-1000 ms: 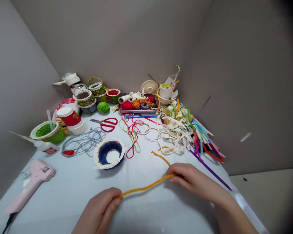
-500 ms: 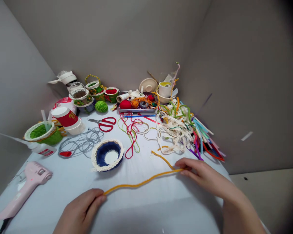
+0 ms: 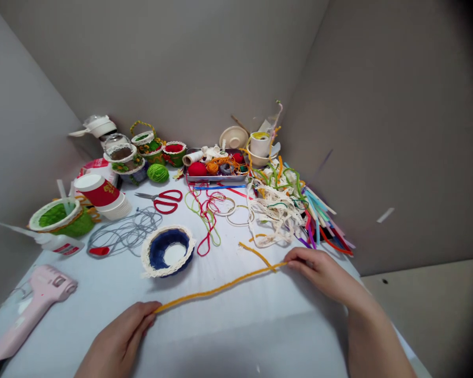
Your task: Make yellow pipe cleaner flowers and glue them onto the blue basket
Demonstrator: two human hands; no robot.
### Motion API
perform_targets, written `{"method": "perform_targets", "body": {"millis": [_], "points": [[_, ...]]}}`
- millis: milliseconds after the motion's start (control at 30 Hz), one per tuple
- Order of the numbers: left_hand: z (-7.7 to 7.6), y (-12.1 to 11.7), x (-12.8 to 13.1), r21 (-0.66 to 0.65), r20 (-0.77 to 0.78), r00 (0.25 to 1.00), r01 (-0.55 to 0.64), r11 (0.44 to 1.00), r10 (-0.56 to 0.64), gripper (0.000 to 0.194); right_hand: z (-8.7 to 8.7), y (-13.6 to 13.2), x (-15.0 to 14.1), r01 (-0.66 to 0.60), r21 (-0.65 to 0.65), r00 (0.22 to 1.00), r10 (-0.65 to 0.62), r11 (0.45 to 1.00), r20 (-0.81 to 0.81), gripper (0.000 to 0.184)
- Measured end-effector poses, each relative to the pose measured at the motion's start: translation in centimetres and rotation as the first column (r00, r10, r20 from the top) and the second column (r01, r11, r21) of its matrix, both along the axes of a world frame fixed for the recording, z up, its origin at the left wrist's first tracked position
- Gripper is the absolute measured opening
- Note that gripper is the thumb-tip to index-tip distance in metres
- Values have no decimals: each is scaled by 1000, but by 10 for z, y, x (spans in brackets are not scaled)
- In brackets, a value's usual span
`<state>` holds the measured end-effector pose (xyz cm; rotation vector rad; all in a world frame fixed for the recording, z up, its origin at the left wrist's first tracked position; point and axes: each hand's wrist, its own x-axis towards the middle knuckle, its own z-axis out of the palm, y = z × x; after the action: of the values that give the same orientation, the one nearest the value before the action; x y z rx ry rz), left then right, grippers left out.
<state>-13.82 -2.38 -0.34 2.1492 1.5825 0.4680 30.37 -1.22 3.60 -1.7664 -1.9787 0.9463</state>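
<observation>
A yellow pipe cleaner [image 3: 216, 290] stretches nearly straight between my two hands, low over the front of the table. My left hand [image 3: 122, 336] pinches its left end. With thumb and fingers closed, my right hand [image 3: 317, 268] grips its right end. A second, shorter yellow pipe cleaner [image 3: 258, 255] lies slantwise just left of my right fingertips, its lower end meeting the held one. Behind the held piece sits a small dark blue basket [image 3: 166, 251] with a white lace rim.
A pink glue gun [image 3: 39, 304] and a white glue bottle [image 3: 59, 243] lie at the left. Red-handled scissors [image 3: 165, 201], grey cord [image 3: 130, 228] and a tray [image 3: 216, 179] of yarn stand farther back. Lace trim [image 3: 278, 210] and coloured pipe cleaners [image 3: 323, 220] are heaped at the right.
The held yellow pipe cleaner is pulled straighter, its slight wave mostly gone. The shorter piece now lies clear of my right fingers. The whole view has shifted a little.
</observation>
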Motion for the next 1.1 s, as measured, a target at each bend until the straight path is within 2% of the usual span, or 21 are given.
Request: {"method": "perform_targets", "body": {"millis": [167,300,433,467,533,600,700,767,800,867,1000,1100], "points": [[-6,-3,-6,125,-100,991,104,987,-92,21,-3,-3,3,-14,56,994,7,998,108,22],[-12,-5,-8,281,-194,976,149,948,-96,26,-3,-6,4,-30,144,983,3,989,186,23],[-14,-3,-7,244,-242,963,175,954,-115,26,2,-10,9,-72,105,990,58,992,129,25],[-14,-1,-6,239,-248,960,192,952,-131,26,6,-9,11,-95,133,989,78,987,123,25],[-14,1,-5,251,-249,955,223,942,-160,25,17,-3,12,-113,270,986,74,956,150,25],[-15,2,-4,284,-234,960,220,933,-155,26,29,10,8,-82,429,980,-5,900,198,26],[-18,4,-3,347,-198,972,188,919,-124,28,37,40,-7,-131,496,953,-30,858,303,24],[-20,4,-3,378,-189,972,203,903,-139,28,33,62,-18,-244,419,890,30,875,456,21],[-21,5,-3,385,-188,970,216,897,-153,28,28,72,-23,-260,381,851,24,888,524,22],[-24,5,-3,391,-183,968,234,890,-174,27,14,86,-28,-221,384,815,-47,897,577,18],[-28,5,-2,365,-138,976,206,908,-166,25,-6,98,-27,-157,438,838,-116,885,534,12],[-28,4,-1,327,-105,982,183,927,-157,24,-7,99,-14,-85,490,880,-165,868,444,14]]}}
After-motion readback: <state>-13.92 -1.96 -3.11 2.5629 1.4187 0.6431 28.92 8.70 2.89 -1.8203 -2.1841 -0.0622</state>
